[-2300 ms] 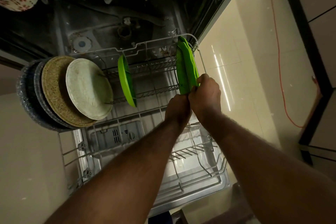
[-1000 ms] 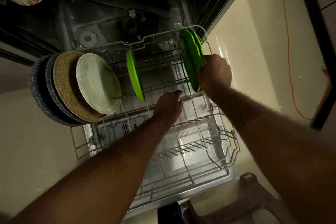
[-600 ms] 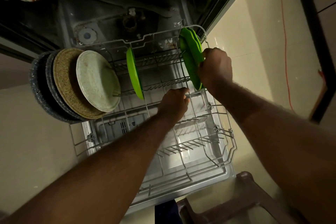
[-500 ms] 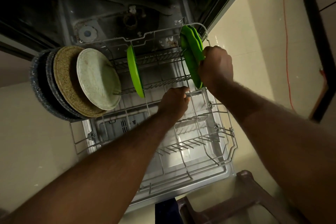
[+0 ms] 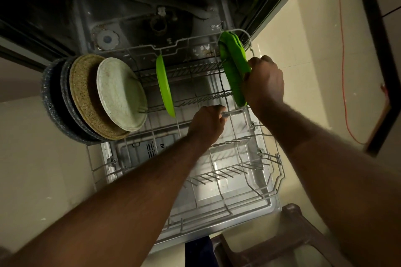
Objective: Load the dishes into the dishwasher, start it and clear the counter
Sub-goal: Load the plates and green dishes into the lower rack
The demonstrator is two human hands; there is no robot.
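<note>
Beside green plates (image 5: 234, 71), left hand (image 5: 206, 124) now grips rack (image 5: 278, 167).

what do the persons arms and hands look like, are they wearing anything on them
Both arms are bare up to the picture's edge, with no sleeve in view. The left forearm and right forearm show fine hair. No glove covers the left hand or right hand, and neither wrist carries a watch or band. The fingers are too hidden to check for rings.
</note>
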